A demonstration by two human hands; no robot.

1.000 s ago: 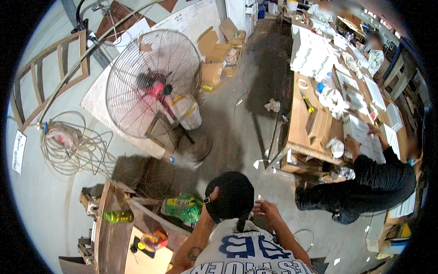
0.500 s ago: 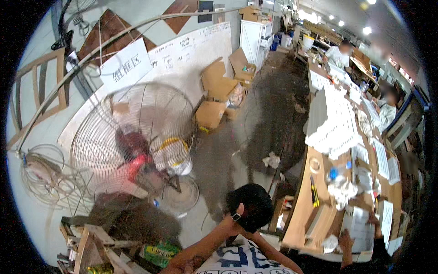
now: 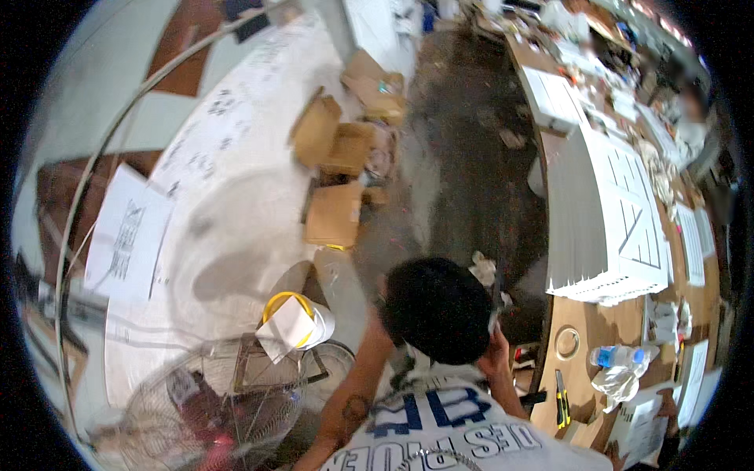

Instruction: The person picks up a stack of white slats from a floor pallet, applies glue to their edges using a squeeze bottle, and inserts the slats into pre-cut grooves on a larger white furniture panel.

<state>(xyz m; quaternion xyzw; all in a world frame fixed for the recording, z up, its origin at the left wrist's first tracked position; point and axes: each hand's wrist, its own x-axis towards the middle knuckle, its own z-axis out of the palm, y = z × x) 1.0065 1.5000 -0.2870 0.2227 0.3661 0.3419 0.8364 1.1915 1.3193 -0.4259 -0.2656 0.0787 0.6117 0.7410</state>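
Observation:
A rounded black cap (image 3: 436,310) is held in front of my chest. My left hand (image 3: 378,318) is closed on its left edge, with the fingers mostly hidden behind it. On the lower right edge, my right hand (image 3: 495,353) grips the cap too. Below lies my white shirt (image 3: 471,420) with dark lettering. To the right of my hands, a yellow utility knife (image 3: 562,400) and a tape roll (image 3: 567,342) rest on a wooden workbench (image 3: 585,314).
A tall stack of white panels (image 3: 605,212) stands on the bench, near a water bottle (image 3: 616,356). At left are a large wire-caged fan (image 3: 212,408) and a white bucket (image 3: 320,326) with a yellow rim. Open cardboard boxes (image 3: 334,212) line the wall. Other people are along the bench.
The view has shifted, so the fan sits lower and the panel stack looks nearer. The cap appears higher and larger, and my right hand now shows at its right side.

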